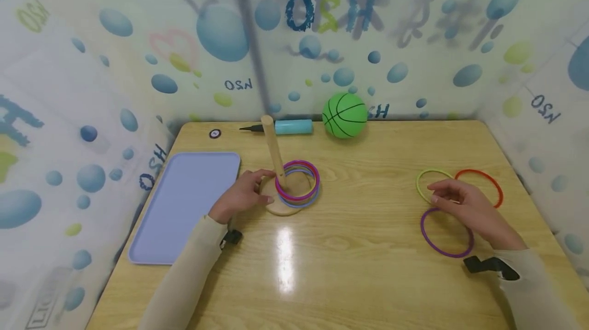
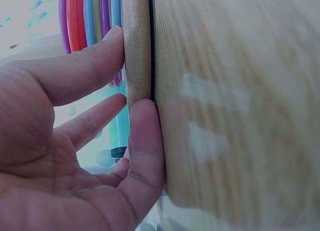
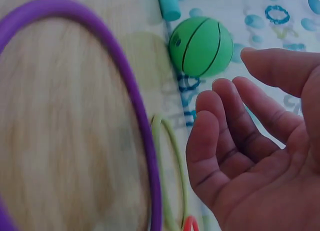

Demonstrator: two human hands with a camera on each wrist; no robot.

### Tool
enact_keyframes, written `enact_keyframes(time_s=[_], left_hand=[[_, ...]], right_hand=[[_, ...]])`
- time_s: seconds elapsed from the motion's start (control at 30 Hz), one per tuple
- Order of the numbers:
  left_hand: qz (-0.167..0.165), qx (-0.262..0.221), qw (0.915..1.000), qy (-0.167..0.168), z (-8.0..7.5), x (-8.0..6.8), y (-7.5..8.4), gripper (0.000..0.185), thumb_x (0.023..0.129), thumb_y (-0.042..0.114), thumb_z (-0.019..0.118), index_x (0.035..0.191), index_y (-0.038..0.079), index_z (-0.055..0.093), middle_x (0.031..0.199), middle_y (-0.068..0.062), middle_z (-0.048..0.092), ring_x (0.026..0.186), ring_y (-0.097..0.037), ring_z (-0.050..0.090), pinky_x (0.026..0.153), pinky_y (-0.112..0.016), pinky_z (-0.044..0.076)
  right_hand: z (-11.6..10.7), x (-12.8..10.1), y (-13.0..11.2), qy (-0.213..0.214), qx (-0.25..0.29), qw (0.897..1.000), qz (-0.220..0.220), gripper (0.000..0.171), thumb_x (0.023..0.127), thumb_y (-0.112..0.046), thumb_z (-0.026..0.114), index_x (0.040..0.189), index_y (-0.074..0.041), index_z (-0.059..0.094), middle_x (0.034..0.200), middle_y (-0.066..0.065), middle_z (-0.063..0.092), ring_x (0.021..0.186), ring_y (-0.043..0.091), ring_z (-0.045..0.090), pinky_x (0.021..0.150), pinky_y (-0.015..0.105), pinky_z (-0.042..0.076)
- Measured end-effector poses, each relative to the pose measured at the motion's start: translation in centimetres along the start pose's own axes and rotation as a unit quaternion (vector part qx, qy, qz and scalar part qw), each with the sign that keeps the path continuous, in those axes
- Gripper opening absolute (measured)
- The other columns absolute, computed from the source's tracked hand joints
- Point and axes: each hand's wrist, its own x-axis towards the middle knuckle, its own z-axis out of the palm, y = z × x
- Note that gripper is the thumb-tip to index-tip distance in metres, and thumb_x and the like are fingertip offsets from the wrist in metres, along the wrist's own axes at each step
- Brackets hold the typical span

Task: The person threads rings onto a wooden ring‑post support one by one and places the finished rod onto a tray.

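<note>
A wooden ring-toss stand has a round base [image 1: 276, 210] and an upright peg [image 1: 272, 148]. Several stacked coloured rings [image 1: 317, 177] encircle the peg, their colours showing side by side in the left wrist view. My left hand [image 1: 241, 194] holds the base's left edge, thumb and fingertips against its rim [image 2: 137, 61]. On the right, my right hand [image 1: 471, 212] hovers with loosely bent fingers and nothing between them. Around and below it lie a purple ring [image 1: 451, 255], a yellow-green ring [image 1: 417, 184] and a red ring [image 1: 501, 194], each partly covered by the hand in the head view.
A pale blue tray [image 1: 184, 207] lies on the left. Along the back wall are a turquoise hand pump [image 1: 293, 127], a green ball [image 1: 345, 115] and a small round black-and-white disc [image 1: 214, 134]. Patterned sheets enclose the wooden table [image 1: 368, 268].
</note>
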Motion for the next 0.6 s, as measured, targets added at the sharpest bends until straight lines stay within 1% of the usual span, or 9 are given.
enact_keyframes(time_s=[0.13, 0.27, 0.3, 0.4, 0.53, 0.6], left_hand=[[0.003, 0.008, 1.0000, 0.001, 0.0, -0.1, 0.0, 0.067, 0.088, 0.016, 0.087, 0.149, 0.015, 0.059, 0.117, -0.021, 0.055, 0.099, -0.027, 0.046, 0.080, -0.034, 0.042], [0.006, 0.012, 0.9999, 0.002, 0.0, -0.2, 0.0, 0.068, 0.087, 0.016, 0.087, 0.149, 0.015, 0.060, 0.114, -0.020, 0.056, 0.099, -0.027, 0.047, 0.081, -0.034, 0.042], [0.006, 0.011, 0.9999, 0.002, 0.0, -0.2, 0.0, 0.067, 0.087, 0.016, 0.087, 0.149, 0.015, 0.060, 0.114, -0.020, 0.055, 0.099, -0.027, 0.047, 0.080, -0.034, 0.043], [0.007, 0.005, 1.0000, 0.003, 0.0, -0.1, 0.0, 0.067, 0.087, 0.015, 0.087, 0.149, 0.015, 0.060, 0.114, -0.020, 0.055, 0.098, -0.027, 0.046, 0.079, -0.034, 0.043], [0.007, 0.004, 1.0000, 0.001, -0.1, 0.0, -0.1, 0.068, 0.088, 0.016, 0.087, 0.149, 0.015, 0.059, 0.114, -0.019, 0.055, 0.097, -0.026, 0.045, 0.078, -0.034, 0.042], [0.006, 0.005, 1.0000, -0.001, -0.1, 0.0, -0.2, 0.068, 0.088, 0.016, 0.087, 0.150, 0.015, 0.059, 0.114, -0.019, 0.054, 0.097, -0.026, 0.044, 0.079, -0.034, 0.042]], right_hand=[[-0.7, -1.0, 1.1, 0.012, -0.035, 0.999, -0.007, 0.028, 0.101, -0.014, 0.072, 0.127, -0.002, 0.069, 0.105, -0.007, 0.075, 0.090, -0.003, 0.066, 0.072, 0.018, 0.052], [-1.3, -1.8, 2.0, 0.018, -0.070, 0.997, -0.013, 0.027, 0.099, -0.014, 0.075, 0.124, -0.003, 0.071, 0.102, -0.002, 0.075, 0.088, -0.004, 0.064, 0.072, 0.017, 0.052], [-1.4, -1.9, 2.2, 0.017, -0.078, 0.997, -0.016, 0.028, 0.099, -0.013, 0.076, 0.124, -0.002, 0.071, 0.101, 0.000, 0.075, 0.087, -0.005, 0.064, 0.071, 0.016, 0.052], [-1.7, -2.1, 2.5, 0.011, -0.100, 0.995, -0.011, 0.027, 0.098, -0.015, 0.077, 0.121, -0.002, 0.071, 0.098, 0.001, 0.074, 0.085, -0.005, 0.063, 0.070, 0.017, 0.052], [-1.9, -2.1, 3.0, -0.007, -0.117, 0.993, -0.001, 0.026, 0.098, -0.015, 0.078, 0.119, -0.001, 0.071, 0.097, 0.002, 0.074, 0.083, -0.005, 0.062, 0.068, 0.018, 0.052], [-1.8, -2.0, 3.1, -0.010, -0.122, 0.993, -0.004, 0.025, 0.096, -0.012, 0.079, 0.117, 0.000, 0.072, 0.098, 0.003, 0.074, 0.082, -0.005, 0.061, 0.068, 0.017, 0.052]])
